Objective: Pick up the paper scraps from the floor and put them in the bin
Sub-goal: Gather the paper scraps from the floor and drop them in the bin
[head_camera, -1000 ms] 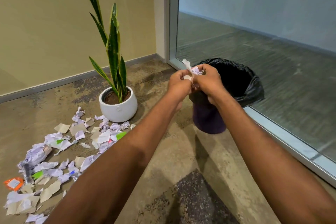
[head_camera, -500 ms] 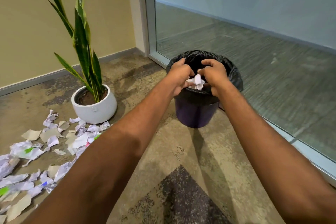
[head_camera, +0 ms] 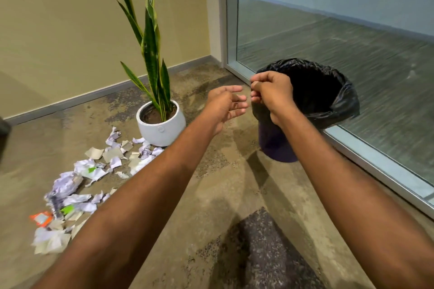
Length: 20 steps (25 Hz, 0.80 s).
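Observation:
A dark bin [head_camera: 277, 145] lined with a black bag [head_camera: 338, 98] stands on the floor by the glass wall. My right hand [head_camera: 270, 92] hovers over the bin's near left rim, fingers curled, with no paper visible in it. My left hand [head_camera: 226, 105] is just left of the bin, fingers relaxed and spread, holding nothing. Several white, lilac and beige paper scraps [head_camera: 91, 171] lie scattered on the floor at the left, stretching from the plant pot toward the lower left.
A white pot [head_camera: 162, 129] with a tall snake plant stands between the scraps and the bin. An orange wrapper [head_camera: 41, 218] lies among the lower scraps. A glass wall with a metal frame [head_camera: 375, 159] runs along the right. A beige wall closes the back.
The wad of scraps held between both hands over the bin is gone from them. My left hand has drawn back left of the bin and opened; the view has swung left.

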### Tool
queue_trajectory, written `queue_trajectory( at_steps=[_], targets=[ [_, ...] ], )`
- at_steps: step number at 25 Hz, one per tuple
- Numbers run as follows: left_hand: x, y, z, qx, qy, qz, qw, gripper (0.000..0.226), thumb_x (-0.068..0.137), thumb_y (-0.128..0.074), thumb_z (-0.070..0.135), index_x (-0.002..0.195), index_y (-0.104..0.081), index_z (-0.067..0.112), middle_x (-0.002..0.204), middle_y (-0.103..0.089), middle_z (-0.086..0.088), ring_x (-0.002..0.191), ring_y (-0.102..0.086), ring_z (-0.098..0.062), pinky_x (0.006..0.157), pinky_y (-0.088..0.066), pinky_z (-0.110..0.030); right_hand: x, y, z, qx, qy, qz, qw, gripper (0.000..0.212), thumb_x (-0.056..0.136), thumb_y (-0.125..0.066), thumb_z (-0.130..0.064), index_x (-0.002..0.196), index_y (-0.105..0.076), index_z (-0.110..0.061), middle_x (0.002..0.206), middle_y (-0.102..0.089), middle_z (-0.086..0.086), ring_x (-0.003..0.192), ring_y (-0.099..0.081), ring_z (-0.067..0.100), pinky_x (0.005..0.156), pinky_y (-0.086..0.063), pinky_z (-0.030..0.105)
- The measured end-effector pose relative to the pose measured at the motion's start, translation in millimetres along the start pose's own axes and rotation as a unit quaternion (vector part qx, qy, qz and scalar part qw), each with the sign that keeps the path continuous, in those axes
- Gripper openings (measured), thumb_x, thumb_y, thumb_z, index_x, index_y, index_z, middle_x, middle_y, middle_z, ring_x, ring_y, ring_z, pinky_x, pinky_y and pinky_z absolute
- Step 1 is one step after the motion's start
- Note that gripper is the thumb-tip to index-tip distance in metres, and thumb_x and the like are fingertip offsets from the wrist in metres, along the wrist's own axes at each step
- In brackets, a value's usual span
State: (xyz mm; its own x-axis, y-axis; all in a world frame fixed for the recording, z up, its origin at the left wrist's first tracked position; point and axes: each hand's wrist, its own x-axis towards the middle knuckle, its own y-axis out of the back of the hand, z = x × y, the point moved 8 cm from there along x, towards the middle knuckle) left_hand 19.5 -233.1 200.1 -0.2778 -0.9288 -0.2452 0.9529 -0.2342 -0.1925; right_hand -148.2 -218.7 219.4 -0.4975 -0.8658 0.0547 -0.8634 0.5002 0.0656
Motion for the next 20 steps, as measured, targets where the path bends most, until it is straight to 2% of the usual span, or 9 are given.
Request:
queue_trajectory(
  at_steps=[2, 5, 7, 10, 13, 15, 16, 18, 20],
  targets=[
    [-10, 35, -12, 0.039, 0.02, 0.014, 0.999, 0.036, 0.095, -0.055, -0.005, 0.126, -0.065, 0.01, 0.097, -0.075, -0.01, 0.075, -0.072, -0.02, 0.074, -0.062, -0.034, -13, -36, 9, -0.009, -0.004, -0.047, 0.999, 0.024, 0.088, -0.061, 0.005, 0.09, -0.077, -0.014, 0.068, -0.072, 0.004, 0.059, -0.067, 0.016, 0.057, -0.059, 0.03],
    [-29, 96, -37, 0.128, 0.061, 0.037, 0.989, 0.034, 0.097, -0.056, -0.002, 0.128, -0.064, 0.011, 0.1, -0.073, -0.009, 0.086, -0.07, -0.026, 0.066, -0.058, -0.031, -42, -90, 31, -0.041, -0.011, -0.132, 0.99, 0.021, 0.091, -0.063, 0.002, 0.092, -0.077, -0.014, 0.072, -0.072, 0.005, 0.062, -0.068, 0.016, 0.058, -0.061, 0.031],
    [-43, 137, -54, 0.176, 0.084, 0.059, 0.979, 0.034, 0.098, -0.057, -0.002, 0.131, -0.062, 0.006, 0.099, -0.07, -0.011, 0.081, -0.067, -0.026, 0.06, -0.055, -0.028, -63, -122, 51, -0.067, -0.022, -0.18, 0.981, 0.019, 0.093, -0.063, 0.002, 0.093, -0.075, -0.012, 0.075, -0.071, 0.008, 0.064, -0.066, 0.019, 0.056, -0.059, 0.031],
    [-67, 200, -79, 0.235, 0.123, 0.111, 0.958, 0.031, 0.097, -0.06, -0.001, 0.128, -0.063, 0.003, 0.1, -0.067, -0.014, 0.077, -0.064, -0.025, 0.066, -0.055, -0.032, -93, -159, 88, -0.105, -0.052, -0.244, 0.963, 0.015, 0.091, -0.065, 0.005, 0.095, -0.072, -0.008, 0.078, -0.067, 0.011, 0.067, -0.061, 0.026, 0.059, -0.054, 0.035],
    [-91, 251, -102, 0.27, 0.161, 0.158, 0.936, 0.02, 0.098, -0.062, 0.001, 0.116, -0.065, 0.009, 0.1, -0.063, -0.015, 0.082, -0.061, -0.026, 0.07, -0.053, -0.034, -117, -185, 126, -0.181, -0.068, -0.31, 0.931, 0.018, 0.087, -0.076, -0.002, 0.102, -0.071, -0.012, 0.084, -0.066, 0.005, 0.07, -0.06, 0.02, 0.06, -0.053, 0.035],
    [-105, 276, -119, 0.291, 0.174, 0.179, 0.924, 0.023, 0.095, -0.065, 0.001, 0.115, -0.068, 0.012, 0.102, -0.064, -0.017, 0.083, -0.061, -0.025, 0.072, -0.056, -0.036, -132, -198, 151, -0.231, -0.078, -0.346, 0.906, 0.031, 0.082, -0.084, -0.007, 0.11, -0.07, -0.012, 0.091, -0.066, 0.003, 0.076, -0.059, 0.019, 0.065, -0.05, 0.033],
    [-111, 286, -129, 0.31, 0.177, 0.187, 0.915, 0.029, 0.092, -0.067, 0.0, 0.119, -0.069, 0.011, 0.107, -0.066, -0.017, 0.089, -0.064, -0.027, 0.078, -0.058, -0.039, -141, -204, 163, -0.259, -0.078, -0.358, 0.894, 0.041, 0.079, -0.089, -0.009, 0.116, -0.069, -0.011, 0.098, -0.066, 0.004, 0.083, -0.061, 0.021, 0.071, -0.051, 0.031],
    [-125, 298, -150, 0.345, 0.176, 0.197, 0.9, 0.042, 0.087, -0.07, -0.003, 0.128, -0.07, 0.007, 0.12, -0.069, -0.018, 0.106, -0.069, -0.034, 0.087, -0.061, -0.044, -156, -215, 185, -0.311, -0.067, -0.38, 0.868, 0.068, 0.073, -0.095, -0.014, 0.133, -0.064, -0.011, 0.124, -0.066, 0.011, 0.109, -0.065, 0.027, 0.092, -0.056, 0.035],
    [-139, 299, -173, 0.366, 0.179, 0.192, 0.893, 0.05, 0.084, -0.072, -0.002, 0.133, -0.068, 0.009, 0.123, -0.07, -0.016, 0.108, -0.07, -0.036, 0.085, -0.063, -0.043, -169, -223, 205, -0.349, -0.061, -0.399, 0.846, 0.1, 0.069, -0.098, -0.02, 0.156, -0.049, -0.016, 0.151, -0.051, 0.019, 0.135, -0.055, 0.035, 0.112, -0.049, 0.041]
  ],
)
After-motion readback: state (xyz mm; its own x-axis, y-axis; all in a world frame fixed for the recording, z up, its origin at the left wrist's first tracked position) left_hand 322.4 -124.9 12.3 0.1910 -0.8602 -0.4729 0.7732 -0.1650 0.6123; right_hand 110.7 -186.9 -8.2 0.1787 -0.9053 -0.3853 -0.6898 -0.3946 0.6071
